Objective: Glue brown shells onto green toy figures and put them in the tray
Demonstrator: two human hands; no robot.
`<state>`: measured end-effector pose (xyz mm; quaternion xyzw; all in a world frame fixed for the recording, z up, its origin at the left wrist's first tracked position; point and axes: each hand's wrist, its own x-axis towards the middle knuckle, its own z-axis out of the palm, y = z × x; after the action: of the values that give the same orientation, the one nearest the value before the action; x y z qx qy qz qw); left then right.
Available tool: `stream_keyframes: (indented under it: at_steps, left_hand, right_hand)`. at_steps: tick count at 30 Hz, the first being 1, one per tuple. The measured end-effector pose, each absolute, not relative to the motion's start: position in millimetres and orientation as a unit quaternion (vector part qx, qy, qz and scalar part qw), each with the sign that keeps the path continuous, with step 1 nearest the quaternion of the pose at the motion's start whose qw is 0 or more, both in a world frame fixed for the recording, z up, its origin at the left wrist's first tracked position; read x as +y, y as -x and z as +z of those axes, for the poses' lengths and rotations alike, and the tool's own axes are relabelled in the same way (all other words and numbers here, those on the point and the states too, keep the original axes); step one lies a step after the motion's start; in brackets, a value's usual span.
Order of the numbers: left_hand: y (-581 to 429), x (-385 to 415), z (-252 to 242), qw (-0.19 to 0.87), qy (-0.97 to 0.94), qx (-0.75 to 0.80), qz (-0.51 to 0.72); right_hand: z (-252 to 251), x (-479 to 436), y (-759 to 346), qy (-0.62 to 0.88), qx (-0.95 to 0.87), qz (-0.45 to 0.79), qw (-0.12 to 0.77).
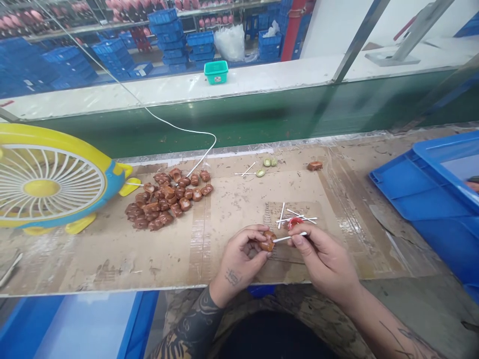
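Note:
Between the fingers and thumb of my left hand (241, 259) is a small glossy brown molded piece (268, 241). My right hand (325, 259) pinches a cotton swab (286, 238), and its white tip meets or nearly meets the brown piece. Just beyond my right fingertips sits a small red cap-like dish (295, 223), partly hidden by them. Several loose cotton swabs (281, 215) lie crossed around that dish on a cardboard patch. A heap of similar brown pieces (164, 199) rests to the left, some showing pale hollows.
A yellow and blue fan (108, 184) stands at the left, with a white cable (160, 118) nearby. Small green pieces (261, 172) and a lone brown piece (315, 165) lie farther back. Blue bins (422, 184) flank the cardboard-covered table (239, 199). A teal basket (216, 73) sits on the ledge.

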<state>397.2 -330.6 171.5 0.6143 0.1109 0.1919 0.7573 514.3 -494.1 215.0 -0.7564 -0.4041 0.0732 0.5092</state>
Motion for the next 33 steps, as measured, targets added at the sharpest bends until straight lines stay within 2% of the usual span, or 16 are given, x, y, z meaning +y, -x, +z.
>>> stream_keyframes:
  at_steps: [6, 10, 17, 21, 24, 27, 30, 33]
  left_hand:
    - [-396.2, -329.8, 169.3, 0.75, -0.623, 0.099, 0.199]
    - [-396.2, -329.5, 167.6, 0.752, -0.618, 0.101, 0.207]
    - [-396.7, -329.2, 163.2, 0.745, -0.625, 0.103, 0.209]
    - [-395.8, -329.3, 163.7, 0.747, -0.623, 0.104, 0.206]
    - [-395.2, -329.8, 164.9, 0.748, -0.622, 0.108, 0.203]
    - [-396.1, -330.0, 165.3, 0.751, -0.621, 0.114, 0.197]
    - [-397.3, -329.6, 164.9, 0.752, -0.621, 0.11, 0.19]
    - [-397.1, -328.9, 164.7, 0.75, -0.625, 0.107, 0.186]
  right_hand:
    - [212.8, -494.5, -515.0, 0.757, -0.389, 0.103, 0.514]
    - [210.9, -504.3, -527.9, 0.789, -0.31, 0.057, 0.527]
    - [200.1, -514.7, -558.1, 0.87, -0.291, 0.015, 0.398]
    - [196.9, -513.5, -558.5, 0.872, -0.301, 0.018, 0.387]
    - [199.1, -513.8, -555.5, 0.867, -0.281, 0.012, 0.412]
    - [205.9, -513.2, -550.1, 0.837, -0.232, 0.022, 0.495]
    - [215.0, -508.0, -539.8, 0.777, -0.207, 0.07, 0.59]
    - [220.8, -498.4, -526.2, 0.736, -0.228, 0.134, 0.623]
